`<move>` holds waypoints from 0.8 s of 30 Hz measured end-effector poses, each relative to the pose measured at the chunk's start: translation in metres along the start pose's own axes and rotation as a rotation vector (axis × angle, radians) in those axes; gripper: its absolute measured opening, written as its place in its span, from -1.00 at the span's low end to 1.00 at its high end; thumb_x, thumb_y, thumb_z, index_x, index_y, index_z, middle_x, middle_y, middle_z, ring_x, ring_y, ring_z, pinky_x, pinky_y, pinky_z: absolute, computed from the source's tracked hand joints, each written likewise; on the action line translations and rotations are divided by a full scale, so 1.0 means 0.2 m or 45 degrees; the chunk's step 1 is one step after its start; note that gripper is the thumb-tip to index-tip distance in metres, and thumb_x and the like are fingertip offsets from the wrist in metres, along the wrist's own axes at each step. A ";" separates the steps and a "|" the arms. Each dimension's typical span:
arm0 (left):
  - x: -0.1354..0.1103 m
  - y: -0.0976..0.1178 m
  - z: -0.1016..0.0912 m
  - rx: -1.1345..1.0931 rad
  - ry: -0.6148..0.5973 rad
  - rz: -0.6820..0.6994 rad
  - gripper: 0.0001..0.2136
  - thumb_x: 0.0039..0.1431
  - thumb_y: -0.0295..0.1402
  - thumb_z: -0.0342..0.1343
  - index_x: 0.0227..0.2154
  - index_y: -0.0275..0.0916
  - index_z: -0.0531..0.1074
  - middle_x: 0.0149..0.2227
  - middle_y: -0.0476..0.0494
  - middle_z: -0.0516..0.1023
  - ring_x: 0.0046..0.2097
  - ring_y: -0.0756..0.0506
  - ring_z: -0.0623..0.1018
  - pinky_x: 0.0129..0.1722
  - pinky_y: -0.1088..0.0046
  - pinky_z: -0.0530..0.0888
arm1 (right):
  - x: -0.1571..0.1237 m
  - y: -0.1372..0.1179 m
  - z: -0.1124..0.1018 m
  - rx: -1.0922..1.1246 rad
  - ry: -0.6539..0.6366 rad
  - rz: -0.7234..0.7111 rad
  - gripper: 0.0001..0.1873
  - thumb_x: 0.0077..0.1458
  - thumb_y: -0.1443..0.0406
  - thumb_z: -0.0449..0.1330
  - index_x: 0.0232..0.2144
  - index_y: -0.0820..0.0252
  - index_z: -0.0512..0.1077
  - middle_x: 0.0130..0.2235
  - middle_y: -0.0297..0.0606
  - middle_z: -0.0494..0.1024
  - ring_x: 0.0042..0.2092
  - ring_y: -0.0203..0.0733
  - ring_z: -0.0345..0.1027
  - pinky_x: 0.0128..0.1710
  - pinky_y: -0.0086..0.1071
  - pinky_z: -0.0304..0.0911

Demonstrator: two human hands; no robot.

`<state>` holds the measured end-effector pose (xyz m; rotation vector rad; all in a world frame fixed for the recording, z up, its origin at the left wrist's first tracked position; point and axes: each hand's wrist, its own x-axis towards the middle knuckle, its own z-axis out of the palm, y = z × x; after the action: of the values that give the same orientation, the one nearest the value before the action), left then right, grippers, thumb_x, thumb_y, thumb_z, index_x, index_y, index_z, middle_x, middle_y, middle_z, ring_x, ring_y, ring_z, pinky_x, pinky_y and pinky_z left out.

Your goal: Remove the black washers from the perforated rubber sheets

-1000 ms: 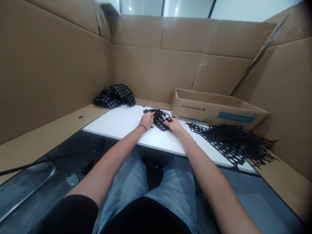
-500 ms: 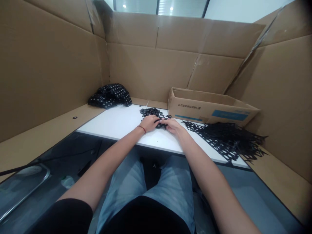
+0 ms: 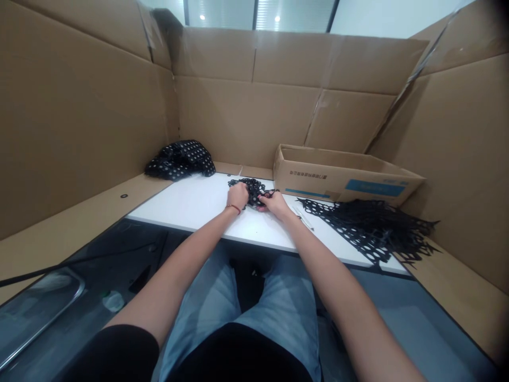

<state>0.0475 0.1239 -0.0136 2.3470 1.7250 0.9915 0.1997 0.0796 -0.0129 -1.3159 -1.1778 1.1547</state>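
A small pile of black rubber rings [image 3: 251,187] lies on the white table top [image 3: 191,204] in front of me. My left hand [image 3: 237,196], with a red string at the wrist, rests against the pile's left side with its fingers curled into it. Just to the right, my right hand [image 3: 272,202] pinches at the pile's near edge with fingers closed. What exactly each hand grips is too small to make out.
A heap of black punched sheets [image 3: 181,158] sits at the back left. A tangle of black punched strips [image 3: 374,225] covers the table's right end. An open cardboard box [image 3: 342,178] stands behind it. Cardboard walls [image 3: 79,116] enclose the table.
Both hands have shifted slightly away from me, onto the ring pile. The perforated piece they held between them is now gathered into the pile.
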 end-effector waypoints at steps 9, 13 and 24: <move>-0.05 -0.02 -0.04 -0.094 0.172 0.122 -0.78 0.21 -0.41 -0.05 -0.22 -0.31 0.49 -0.11 -0.34 0.45 0.01 -0.23 0.41 0.09 0.17 0.32 | 0.04 0.03 -0.04 0.084 0.051 0.016 -0.63 0.18 0.21 0.13 0.00 0.25 0.33 0.00 -0.13 0.41 -0.07 -0.12 0.37 -0.11 -0.13 0.35; -0.10 0.07 -0.04 -0.209 0.098 0.416 -0.77 0.19 -0.38 -0.02 -0.18 -0.25 0.50 -0.08 -0.23 0.47 0.01 -0.15 0.39 0.13 0.29 0.29 | 0.03 0.02 -0.04 0.076 0.032 0.041 -0.63 0.18 0.21 0.14 0.00 0.27 0.33 0.00 -0.11 0.41 -0.07 -0.12 0.37 -0.11 -0.14 0.35; -0.04 0.03 0.05 -0.589 -0.123 0.276 -0.80 0.11 -0.30 0.13 -0.27 -0.28 0.55 -0.25 -0.15 0.60 -0.22 -0.09 0.55 -0.13 0.39 0.48 | -0.01 -0.01 -0.02 -0.040 0.017 0.015 -0.64 0.19 0.21 0.13 0.00 0.24 0.34 0.00 -0.14 0.41 -0.06 -0.12 0.37 -0.11 -0.13 0.34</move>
<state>0.0568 0.1171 -0.0229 2.2521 1.0762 1.1381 0.2043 0.0783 -0.0113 -1.3539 -1.1846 1.1383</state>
